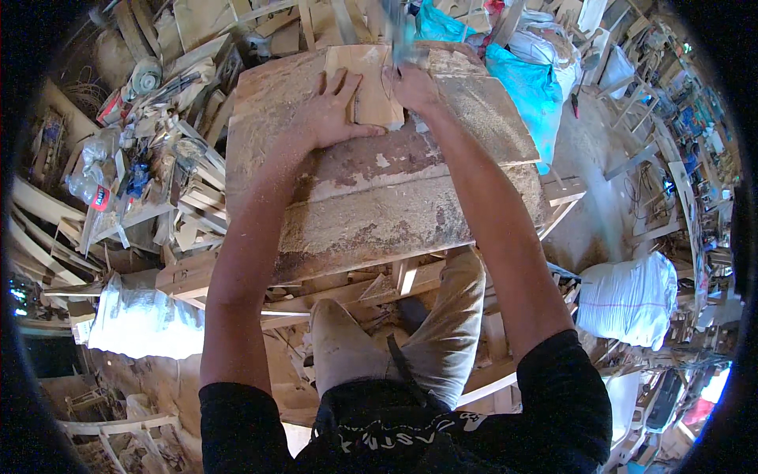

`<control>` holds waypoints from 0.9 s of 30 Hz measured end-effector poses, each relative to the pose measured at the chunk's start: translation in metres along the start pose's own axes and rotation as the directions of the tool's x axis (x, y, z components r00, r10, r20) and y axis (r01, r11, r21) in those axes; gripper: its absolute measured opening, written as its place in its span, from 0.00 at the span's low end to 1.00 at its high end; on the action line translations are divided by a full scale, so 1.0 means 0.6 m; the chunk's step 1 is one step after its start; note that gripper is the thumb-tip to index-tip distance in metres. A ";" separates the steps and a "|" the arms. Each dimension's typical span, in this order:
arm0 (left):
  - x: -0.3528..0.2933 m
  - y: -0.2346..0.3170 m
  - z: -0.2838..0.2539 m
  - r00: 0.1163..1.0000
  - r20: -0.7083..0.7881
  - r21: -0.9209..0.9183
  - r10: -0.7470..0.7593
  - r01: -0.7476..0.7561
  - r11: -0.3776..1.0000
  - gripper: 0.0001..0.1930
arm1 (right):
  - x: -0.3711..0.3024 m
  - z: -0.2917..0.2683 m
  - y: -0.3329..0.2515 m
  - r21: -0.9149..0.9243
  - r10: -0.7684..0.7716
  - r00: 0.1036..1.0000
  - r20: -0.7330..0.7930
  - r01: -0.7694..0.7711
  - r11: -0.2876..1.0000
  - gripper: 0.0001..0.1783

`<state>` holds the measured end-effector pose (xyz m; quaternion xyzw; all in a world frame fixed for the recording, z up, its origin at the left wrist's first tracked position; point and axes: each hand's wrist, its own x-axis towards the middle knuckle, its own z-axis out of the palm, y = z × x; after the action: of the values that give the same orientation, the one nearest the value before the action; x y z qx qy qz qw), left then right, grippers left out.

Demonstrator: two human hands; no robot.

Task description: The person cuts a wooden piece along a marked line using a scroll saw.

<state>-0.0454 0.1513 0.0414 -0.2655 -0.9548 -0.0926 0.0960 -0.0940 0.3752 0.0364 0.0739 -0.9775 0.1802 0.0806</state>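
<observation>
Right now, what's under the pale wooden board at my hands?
A brown, sawdust-dusted wooden tabletop shows around the board; whatever lies directly beneath is covered, so I can't see it.

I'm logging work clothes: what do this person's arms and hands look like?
Short black sleeves leave both forearms bare. The left hand and right hand are ungloved, with nothing visibly worn at the wrists.
</observation>
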 end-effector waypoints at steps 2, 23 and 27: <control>0.030 0.013 0.007 0.998 -0.031 -0.017 0.058 -0.059 0.998 0.68 | 0.016 0.002 0.047 0.022 0.027 0.991 -0.135 -0.024 0.999 0.39; 0.021 -0.004 0.005 1.000 0.011 0.049 0.010 -0.010 0.999 0.67 | 0.032 0.022 0.026 -0.228 -0.111 0.993 0.048 0.120 0.966 0.30; 0.029 -0.012 0.009 0.999 -0.012 0.042 0.041 -0.040 0.998 0.67 | 0.031 0.022 0.025 -0.153 -0.102 0.990 -0.100 0.086 0.984 0.41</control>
<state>-0.0644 0.1552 0.0395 -0.2820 -0.9504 -0.0722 0.1097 -0.1164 0.3822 0.0228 0.1038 -0.9779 0.1065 0.1466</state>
